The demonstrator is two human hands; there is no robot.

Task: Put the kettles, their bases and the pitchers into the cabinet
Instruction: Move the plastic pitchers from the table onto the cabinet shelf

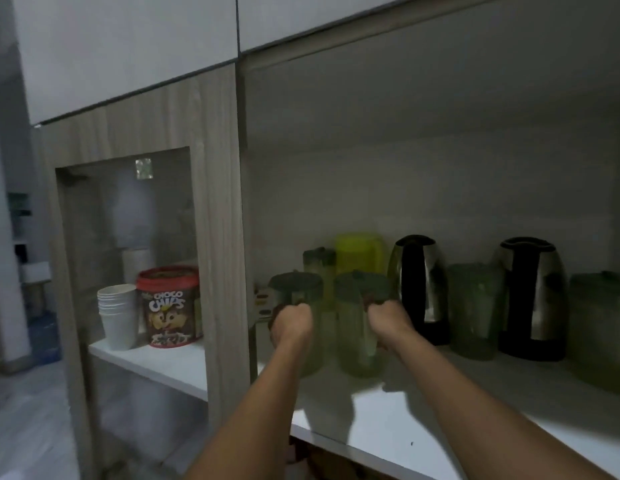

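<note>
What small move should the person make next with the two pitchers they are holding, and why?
Probably set both down and let go. The left hand and right hand each grip a green pitcher, left pitcher and right pitcher, already inside the cabinet over the white shelf, with two kettles standing just behind.

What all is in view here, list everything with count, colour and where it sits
Pitchers in hand: two, green, dark lids, front left of shelf.
Pitchers behind: one green, one yellow, back left.
Pitchers at right: two, green, one between the kettles, one at far right.
Kettles: two, steel and black, left and right.
Paper cups: one stack, white, left compartment.
Choco Chips tub: one, red lid, beside the cups.
Shelf: white.
Hands: left hand and right hand, each with a closed grip on a pitcher handle.
</note>
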